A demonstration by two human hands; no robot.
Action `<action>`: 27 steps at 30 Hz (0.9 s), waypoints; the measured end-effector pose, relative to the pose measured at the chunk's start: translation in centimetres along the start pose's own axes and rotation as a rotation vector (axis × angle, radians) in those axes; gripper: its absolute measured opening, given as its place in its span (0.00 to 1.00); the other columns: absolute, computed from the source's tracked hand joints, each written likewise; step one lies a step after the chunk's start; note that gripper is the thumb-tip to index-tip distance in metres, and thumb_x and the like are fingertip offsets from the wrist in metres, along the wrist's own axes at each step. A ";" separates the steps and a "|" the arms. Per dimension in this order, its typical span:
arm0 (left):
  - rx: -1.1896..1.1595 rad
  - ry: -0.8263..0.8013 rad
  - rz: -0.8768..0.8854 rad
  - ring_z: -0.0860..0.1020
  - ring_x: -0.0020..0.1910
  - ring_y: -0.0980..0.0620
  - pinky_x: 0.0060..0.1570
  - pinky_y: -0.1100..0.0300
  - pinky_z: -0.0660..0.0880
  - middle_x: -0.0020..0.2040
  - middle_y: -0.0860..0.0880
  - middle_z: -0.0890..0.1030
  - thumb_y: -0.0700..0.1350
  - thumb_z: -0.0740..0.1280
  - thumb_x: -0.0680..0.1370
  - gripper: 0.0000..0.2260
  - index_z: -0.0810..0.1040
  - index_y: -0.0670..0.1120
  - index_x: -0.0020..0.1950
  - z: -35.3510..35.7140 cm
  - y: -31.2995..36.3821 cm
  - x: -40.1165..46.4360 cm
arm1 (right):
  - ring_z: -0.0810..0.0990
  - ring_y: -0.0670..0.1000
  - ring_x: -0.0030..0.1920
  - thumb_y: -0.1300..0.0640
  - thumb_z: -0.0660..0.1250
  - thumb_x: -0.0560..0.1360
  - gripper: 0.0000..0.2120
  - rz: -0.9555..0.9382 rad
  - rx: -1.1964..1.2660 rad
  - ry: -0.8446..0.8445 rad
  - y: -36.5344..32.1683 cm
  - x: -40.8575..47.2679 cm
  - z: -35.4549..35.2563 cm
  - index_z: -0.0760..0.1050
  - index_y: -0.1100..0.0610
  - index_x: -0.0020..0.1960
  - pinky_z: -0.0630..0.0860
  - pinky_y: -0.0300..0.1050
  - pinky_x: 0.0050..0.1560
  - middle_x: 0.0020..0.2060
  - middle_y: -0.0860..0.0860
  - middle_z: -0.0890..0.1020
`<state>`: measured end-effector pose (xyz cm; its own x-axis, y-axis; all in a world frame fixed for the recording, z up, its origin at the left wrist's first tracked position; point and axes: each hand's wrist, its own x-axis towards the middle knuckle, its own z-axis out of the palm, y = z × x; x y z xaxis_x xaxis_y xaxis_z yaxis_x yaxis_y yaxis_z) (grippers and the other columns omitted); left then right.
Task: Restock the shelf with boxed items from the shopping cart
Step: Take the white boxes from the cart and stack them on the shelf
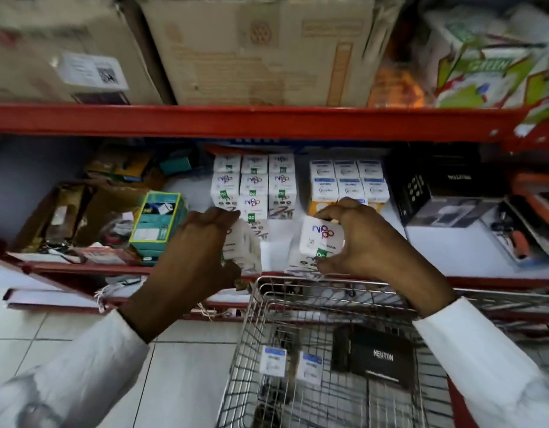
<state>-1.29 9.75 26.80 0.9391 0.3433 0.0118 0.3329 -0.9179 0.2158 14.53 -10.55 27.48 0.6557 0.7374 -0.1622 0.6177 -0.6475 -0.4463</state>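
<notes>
Nearest us, our two white sleeves (81,378) reach forward over the silver wire shopping cart (254,335). In the cart's basket lie two small white boxes with blue labels (273,361) and, just beside them, a flat black box printed NEUTON (381,356).

Above the cart's front rim, our right hand (369,242) clamps a white carton with purple lettering and a green tag (322,239), thumb under its lower edge, fingers over its top. Our left hand (196,251) is closed on a second white carton of the same kind (245,248), tilted and blurred; most of it is hidden behind the fingers.

Both cartons sit at the front lip of the red metal shelf (267,122), on its white shelf board (452,242). Directly behind them stands a stacked block of matching white cartons (254,186), three across. To its right, just beside it, a block of white boxes with blue bands and orange bases (350,180), partly covered by our right fingers.

Further right: a black perforated box (415,186), with grey packaging in front of it. To the left: a teal and green box (159,217), standing tilted among loose brown cardboard clutter (81,208).

On the upper level rest large brown cardboard cartons (260,50), the leftmost bearing a white printed label. A green and white pack (489,75) sits at far right. White tiled floor (180,381) shows beneath our left arm.
</notes>
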 end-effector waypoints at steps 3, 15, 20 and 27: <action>0.058 0.006 -0.035 0.74 0.59 0.36 0.55 0.42 0.78 0.63 0.42 0.77 0.47 0.78 0.63 0.37 0.70 0.45 0.71 0.4 -2.1 1.9 | 0.75 0.52 0.56 0.48 0.81 0.56 0.42 -0.020 -0.036 0.060 -1.1 2.6 0.6 0.72 0.52 0.68 0.76 0.49 0.56 0.57 0.50 0.73; 0.129 -0.058 -0.025 0.70 0.60 0.37 0.55 0.43 0.76 0.61 0.40 0.76 0.41 0.75 0.63 0.33 0.71 0.42 0.67 6.2 -6.7 8.6 | 0.71 0.59 0.60 0.48 0.80 0.59 0.38 0.012 -0.247 0.090 -0.8 10.4 6.4 0.75 0.55 0.66 0.75 0.52 0.54 0.60 0.54 0.76; 0.109 -0.054 -0.028 0.70 0.61 0.37 0.52 0.44 0.76 0.62 0.41 0.73 0.41 0.75 0.63 0.33 0.71 0.41 0.67 7.2 -6.8 9.8 | 0.71 0.57 0.63 0.47 0.79 0.60 0.38 0.003 -0.298 0.088 -0.5 11.9 7.6 0.74 0.55 0.67 0.74 0.51 0.57 0.61 0.54 0.76; 0.077 -0.026 -0.012 0.70 0.57 0.38 0.43 0.46 0.79 0.58 0.41 0.72 0.40 0.75 0.62 0.33 0.72 0.41 0.66 8.5 -7.0 10.5 | 0.71 0.58 0.65 0.50 0.79 0.61 0.39 -0.044 -0.275 0.077 -0.1 12.9 8.5 0.73 0.57 0.69 0.75 0.51 0.60 0.61 0.55 0.76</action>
<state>7.00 18.06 17.16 0.9364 0.3505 -0.0161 0.3492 -0.9266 0.1397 19.24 0.69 18.00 0.6500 0.7561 -0.0764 0.7340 -0.6507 -0.1947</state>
